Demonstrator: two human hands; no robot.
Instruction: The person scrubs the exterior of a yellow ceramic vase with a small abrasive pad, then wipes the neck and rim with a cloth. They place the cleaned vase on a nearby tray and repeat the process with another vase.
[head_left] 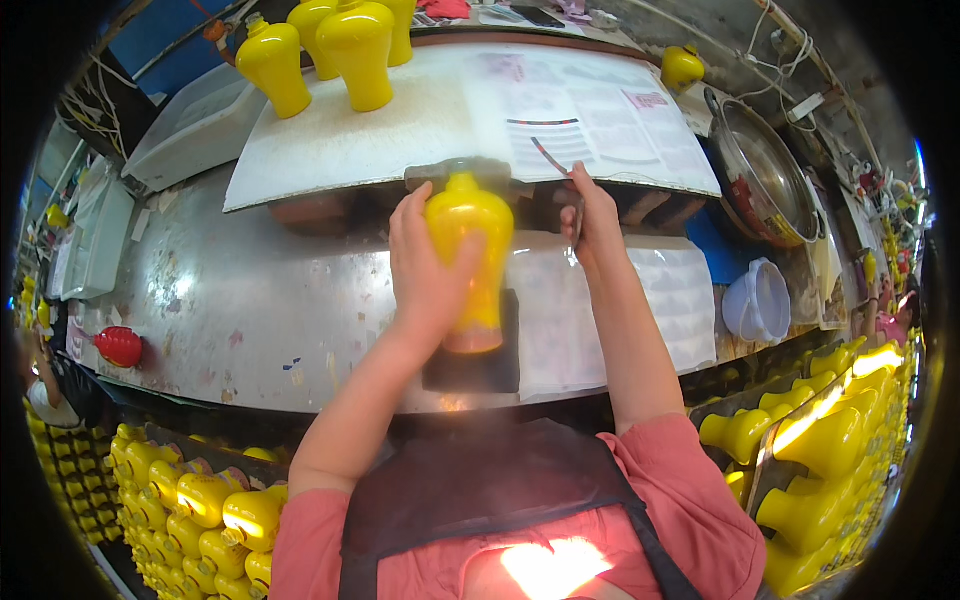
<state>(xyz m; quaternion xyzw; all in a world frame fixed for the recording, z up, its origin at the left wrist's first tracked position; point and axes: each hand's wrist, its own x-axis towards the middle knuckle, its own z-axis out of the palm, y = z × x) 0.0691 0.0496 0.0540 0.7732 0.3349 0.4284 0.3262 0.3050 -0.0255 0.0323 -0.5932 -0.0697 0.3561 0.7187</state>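
My left hand (428,262) is wrapped round a glossy yellow vase (468,215), narrow-necked and broad-shouldered. It stands roughly upright, its base over a dark block (503,370) on the metal table. My right hand (597,215), to the right of the vase, pinches the end of a thin dark strip with red marks (547,155). A greyish flat tool (577,222) also shows below those fingers; its exact kind I cannot make out. A similar strip (543,122) lies on a white printed sheet (615,120) on the raised board just beyond.
Several yellow vases (357,55) stand on the raised board (290,150), far left. A large metal basin (765,170) and a pale bucket (756,302) are at right. A red container (119,346) sits left on the table (230,300). Racked yellow vases (205,500) flank me.
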